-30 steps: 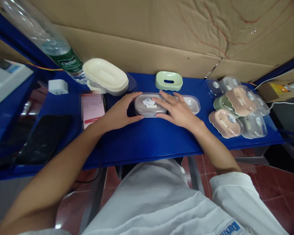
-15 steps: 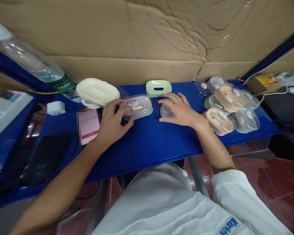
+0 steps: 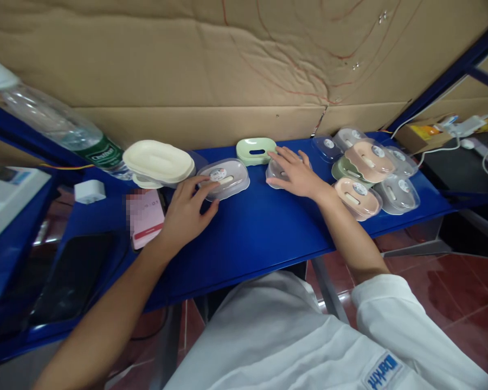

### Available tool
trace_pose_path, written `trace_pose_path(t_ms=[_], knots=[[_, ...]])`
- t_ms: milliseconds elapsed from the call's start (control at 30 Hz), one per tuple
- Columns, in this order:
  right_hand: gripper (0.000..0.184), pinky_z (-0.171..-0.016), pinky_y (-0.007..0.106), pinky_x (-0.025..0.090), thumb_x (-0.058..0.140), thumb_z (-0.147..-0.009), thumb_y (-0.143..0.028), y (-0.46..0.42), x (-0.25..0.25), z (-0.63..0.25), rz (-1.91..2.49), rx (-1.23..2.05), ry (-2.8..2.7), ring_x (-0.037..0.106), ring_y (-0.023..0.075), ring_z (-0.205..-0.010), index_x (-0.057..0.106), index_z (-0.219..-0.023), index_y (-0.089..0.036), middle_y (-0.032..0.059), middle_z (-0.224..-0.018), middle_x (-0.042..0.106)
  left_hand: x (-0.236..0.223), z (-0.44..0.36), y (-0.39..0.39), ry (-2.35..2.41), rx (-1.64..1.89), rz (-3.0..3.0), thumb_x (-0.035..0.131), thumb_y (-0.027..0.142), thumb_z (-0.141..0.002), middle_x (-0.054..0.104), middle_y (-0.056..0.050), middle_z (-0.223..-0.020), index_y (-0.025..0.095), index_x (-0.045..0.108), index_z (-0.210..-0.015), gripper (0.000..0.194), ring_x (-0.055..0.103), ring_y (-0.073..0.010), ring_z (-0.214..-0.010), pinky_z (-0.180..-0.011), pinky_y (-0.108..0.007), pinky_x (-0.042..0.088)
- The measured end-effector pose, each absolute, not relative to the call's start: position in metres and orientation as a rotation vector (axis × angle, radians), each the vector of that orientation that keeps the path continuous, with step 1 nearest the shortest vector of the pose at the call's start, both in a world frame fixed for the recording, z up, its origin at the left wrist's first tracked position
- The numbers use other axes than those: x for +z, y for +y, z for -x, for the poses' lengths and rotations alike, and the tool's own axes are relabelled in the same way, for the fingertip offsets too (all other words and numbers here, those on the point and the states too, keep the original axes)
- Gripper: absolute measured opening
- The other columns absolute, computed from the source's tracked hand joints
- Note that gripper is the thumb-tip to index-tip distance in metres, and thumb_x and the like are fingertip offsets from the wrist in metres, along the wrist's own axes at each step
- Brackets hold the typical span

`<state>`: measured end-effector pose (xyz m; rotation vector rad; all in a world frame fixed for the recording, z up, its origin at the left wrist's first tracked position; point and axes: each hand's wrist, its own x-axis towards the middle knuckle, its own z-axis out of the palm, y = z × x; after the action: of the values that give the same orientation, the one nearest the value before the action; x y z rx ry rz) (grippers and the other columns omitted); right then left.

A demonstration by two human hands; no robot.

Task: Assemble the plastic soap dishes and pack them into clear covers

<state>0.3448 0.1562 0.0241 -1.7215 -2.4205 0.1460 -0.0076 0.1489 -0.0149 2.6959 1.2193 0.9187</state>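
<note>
My left hand (image 3: 190, 211) is at the left end of a grey soap box with a clear lid and a round sticker (image 3: 231, 180). Its fingers are apart, the fingertips over the lid's edge. My right hand (image 3: 296, 174) lies spread over a second grey clear-lidded soap box (image 3: 273, 174), covering most of it. Whether its fingers press on the lid, I cannot tell. Just behind the two boxes sits a light green soap tray (image 3: 255, 150) with a slot in its middle. Stacked cream trays (image 3: 159, 161) stand behind my left hand.
To the right, several lidded soap boxes in pink (image 3: 355, 199), grey (image 3: 399, 194) and green are piled. At left are a phone (image 3: 146, 216), a white charger (image 3: 89, 191), a dark flat device (image 3: 75, 276) and a water bottle (image 3: 69, 124). A cardboard wall (image 3: 179, 59) closes the back.
The view has tilted and shifted a little. My right hand has moved slightly back and right over its box, whose left end shows more. My left hand stays at its box.
</note>
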Motion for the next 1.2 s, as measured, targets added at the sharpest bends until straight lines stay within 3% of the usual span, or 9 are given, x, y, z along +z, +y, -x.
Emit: trace_pose_path(t_ms=[267,433,500,633,700,800,867,1100,1200], knots=[[0.038,-0.119,0.059,0.037,0.060,-0.106,-0.026,0.205,0.020,-0.286,1.752,-0.121,-2.458,0.067,0.0391,-0.135,0.072,-0.139,-0.012,0.0215,-0.141,0.075,-0.014,0.008,0.147,1.186,0.934,-2.587,0.060,0.026,-0.102,0.058,-0.014,-0.153,0.028,0.068,-0.143,0.042,0.058,-0.0360,-0.143,-0.119,-0.058,0.053],[0.037,-0.110,0.052,0.042,0.044,-0.114,-0.026,0.211,0.034,-0.287,1.734,-0.184,-2.315,0.072,0.0352,-0.123,0.075,-0.131,-0.016,0.0179,-0.131,0.079,-0.014,0.010,0.148,1.173,0.863,-2.576,0.059,0.033,-0.105,0.060,-0.017,-0.147,0.027,0.068,-0.147,0.044,0.059,-0.0362,-0.141,-0.119,-0.058,0.053],[0.040,-0.110,0.050,0.041,0.042,-0.117,-0.035,0.195,0.040,-0.294,1.629,-0.203,-2.254,0.071,0.0343,-0.125,0.073,-0.135,-0.018,0.0160,-0.133,0.079,-0.014,0.010,0.149,1.110,0.779,-2.547,0.059,0.040,-0.107,0.055,-0.017,-0.160,0.028,0.052,-0.165,0.060,0.053,-0.0370,-0.152,-0.127,-0.060,0.046],[0.046,-0.114,0.050,0.039,0.039,-0.119,-0.045,0.146,0.042,-0.295,1.331,-0.193,-2.340,0.070,0.0308,-0.125,0.074,-0.138,-0.021,0.0116,-0.133,0.080,-0.012,0.008,0.147,0.939,0.874,-2.474,0.073,0.057,-0.101,0.007,-0.020,-0.188,0.030,-0.002,-0.180,0.113,0.024,-0.0420,-0.172,-0.136,-0.065,0.032],[0.046,-0.116,0.049,0.039,0.037,-0.120,-0.044,0.125,0.040,-0.290,1.218,-0.160,-2.452,0.071,0.0277,-0.122,0.075,-0.138,-0.023,0.0091,-0.131,0.081,-0.010,0.006,0.143,0.881,0.944,-2.494,0.078,0.058,-0.097,0.007,-0.018,-0.189,0.034,0.008,-0.180,0.111,0.026,-0.0423,-0.171,-0.135,-0.065,0.034],[0.043,-0.119,0.048,0.040,0.039,-0.121,-0.042,0.106,0.035,-0.284,1.080,-0.094,-2.595,0.071,0.0245,-0.123,0.074,-0.140,-0.028,0.0052,-0.132,0.081,-0.010,0.005,0.139,0.865,0.904,-2.544,0.071,0.049,-0.105,0.036,-0.012,-0.182,0.035,0.055,-0.160,0.059,0.050,-0.0361,-0.161,-0.130,-0.057,0.046],[0.044,-0.120,0.049,0.040,0.044,-0.118,-0.050,0.100,0.034,-0.288,1.076,-0.086,-2.602,0.069,0.0259,-0.130,0.072,-0.143,-0.028,0.0072,-0.138,0.078,-0.013,0.006,0.139,0.871,0.857,-2.576,0.065,0.045,-0.108,0.055,-0.011,-0.169,0.032,0.072,-0.140,0.036,0.063,-0.0320,-0.149,-0.126,-0.052,0.053],[0.054,-0.090,0.045,0.056,0.036,-0.118,-0.052,0.087,0.018,-0.333,1.681,-0.193,-2.053,0.076,0.0300,-0.098,0.080,-0.106,-0.023,0.0125,-0.103,0.080,-0.020,0.013,0.147,0.895,0.719,-2.745,0.060,0.044,-0.108,0.075,-0.012,-0.143,0.028,0.080,-0.121,0.028,0.075,-0.0354,-0.125,-0.111,-0.058,0.061],[0.053,-0.090,0.046,0.058,0.039,-0.116,-0.056,0.088,0.008,-0.340,1.732,-0.160,-2.051,0.077,0.0310,-0.096,0.080,-0.105,-0.023,0.0131,-0.106,0.081,-0.017,0.014,0.147,0.906,0.701,-2.788,0.061,0.041,-0.107,0.077,-0.012,-0.139,0.028,0.080,-0.118,0.025,0.075,-0.0365,-0.123,-0.108,-0.058,0.061]])
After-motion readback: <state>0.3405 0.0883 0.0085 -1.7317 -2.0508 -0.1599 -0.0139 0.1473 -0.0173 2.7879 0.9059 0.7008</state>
